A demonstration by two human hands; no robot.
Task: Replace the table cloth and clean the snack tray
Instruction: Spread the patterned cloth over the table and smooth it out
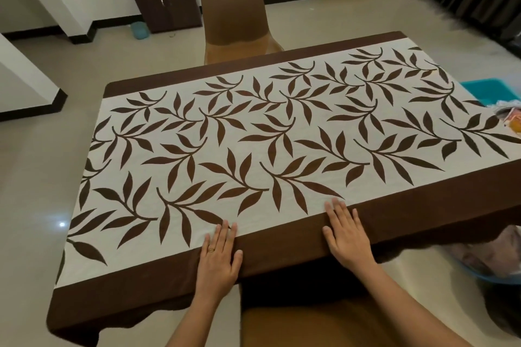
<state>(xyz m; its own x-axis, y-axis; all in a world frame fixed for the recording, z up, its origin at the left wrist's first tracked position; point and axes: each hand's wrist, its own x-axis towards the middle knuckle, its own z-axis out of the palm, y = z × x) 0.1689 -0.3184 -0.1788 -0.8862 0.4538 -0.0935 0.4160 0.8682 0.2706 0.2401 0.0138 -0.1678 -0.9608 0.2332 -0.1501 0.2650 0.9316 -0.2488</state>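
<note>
Tablecloth (pixel 282 135) with brown leaves lay spread flat over the tabletop, its dark border hanging past the near edge. You laid your left hand (pixel 218 259) palm down on it, fingers (pixel 225 234) straight and close together, a ring on one of them. Your right hand (pixel 348 236) rested flat just beside, across the border seam, its fingers straight and slightly apart. Neither hand gripped the cloth. At the right edge a blue container (pixel 487 90) was cut off by the frame, and the blurred items (pixel 510 118) next to it were too unclear to name.
</note>
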